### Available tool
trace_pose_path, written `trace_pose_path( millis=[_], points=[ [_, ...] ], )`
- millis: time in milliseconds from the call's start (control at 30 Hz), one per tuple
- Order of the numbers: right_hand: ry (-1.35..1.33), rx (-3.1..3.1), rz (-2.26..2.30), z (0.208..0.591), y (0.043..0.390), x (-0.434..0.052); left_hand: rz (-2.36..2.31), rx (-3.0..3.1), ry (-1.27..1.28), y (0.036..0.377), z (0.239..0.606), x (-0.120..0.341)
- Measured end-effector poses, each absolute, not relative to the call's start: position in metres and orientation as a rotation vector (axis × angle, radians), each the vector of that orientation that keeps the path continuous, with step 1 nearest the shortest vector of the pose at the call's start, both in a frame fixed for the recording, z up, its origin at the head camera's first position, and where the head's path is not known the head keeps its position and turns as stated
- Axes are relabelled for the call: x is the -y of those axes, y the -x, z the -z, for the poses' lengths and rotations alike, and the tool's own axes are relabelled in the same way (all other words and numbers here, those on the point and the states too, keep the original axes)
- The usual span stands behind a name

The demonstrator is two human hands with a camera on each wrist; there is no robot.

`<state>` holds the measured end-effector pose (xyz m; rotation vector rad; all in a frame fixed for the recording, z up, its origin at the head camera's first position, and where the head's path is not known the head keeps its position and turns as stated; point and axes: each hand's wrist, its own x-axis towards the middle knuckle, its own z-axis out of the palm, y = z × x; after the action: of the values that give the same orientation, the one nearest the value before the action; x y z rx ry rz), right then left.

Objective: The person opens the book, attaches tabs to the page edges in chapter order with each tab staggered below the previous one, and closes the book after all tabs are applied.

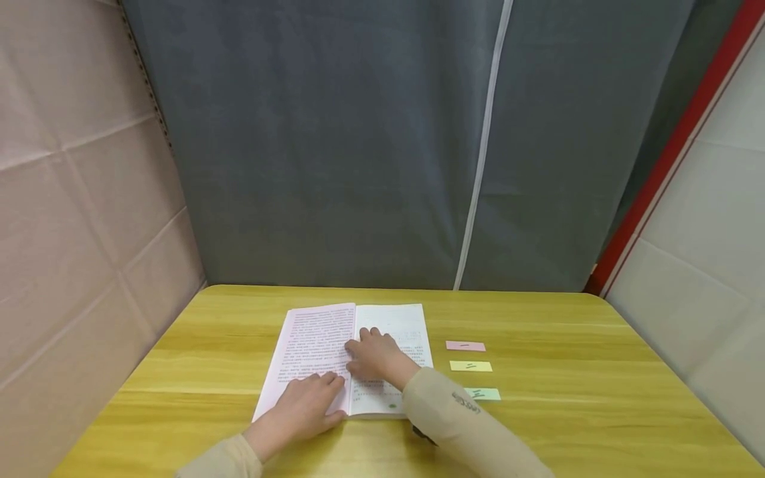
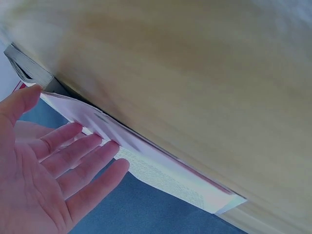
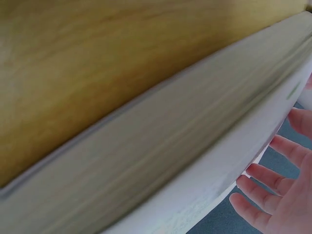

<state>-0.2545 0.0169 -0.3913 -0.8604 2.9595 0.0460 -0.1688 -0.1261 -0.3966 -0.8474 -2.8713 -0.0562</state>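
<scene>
An open book [image 1: 317, 338] lies flat on the yellow wooden table [image 1: 568, 405], its left page pinkish and its right page white. My left hand [image 1: 311, 405] rests flat on the lower left page with straight fingers [image 2: 73, 151]. My right hand [image 1: 373, 355] presses flat across the spine near the middle, fingers spread. In the left wrist view the book's thin left side [image 2: 161, 170] shows edge-on. The thick page block [image 3: 161, 146] of the book fills the right wrist view, beside my straight fingers [image 3: 265, 178].
Three sticky notes lie right of the book: pink [image 1: 465, 346], yellow [image 1: 471, 366], green [image 1: 485, 394]. A grey curtain [image 1: 358, 133] hangs behind the table; padded walls stand at left and right. The table's front edge is near my sleeves.
</scene>
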Motion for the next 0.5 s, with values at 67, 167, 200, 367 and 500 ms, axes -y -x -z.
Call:
trace_pose_path(
  millis=[67, 167, 200, 367, 500],
  points=[
    [0.863, -2.963, -0.034, 0.3910, 0.2544, -0.0174, 0.059, 2.871, 0.846, 0.1688, 0.3968, 0.1262],
    [0.864, -2.962, -0.021, 0.3903, 0.2538, -0.0180, 0.054, 2.859, 0.846, 0.1692, 0.3977, 0.1262],
    [0.863, -2.960, -0.016, 0.3899, 0.2536, -0.0182, 0.053, 2.855, 0.847, 0.1694, 0.3981, 0.1263],
    [0.859, -2.952, -0.026, 0.3889, 0.2533, -0.0177, 0.065, 2.842, 0.851, 0.1701, 0.3988, 0.1270],
    [0.879, -2.954, -0.054, 0.3874, 0.2525, -0.0184, 0.084, 2.857, 0.853, 0.1699, 0.3983, 0.1270]
  ],
)
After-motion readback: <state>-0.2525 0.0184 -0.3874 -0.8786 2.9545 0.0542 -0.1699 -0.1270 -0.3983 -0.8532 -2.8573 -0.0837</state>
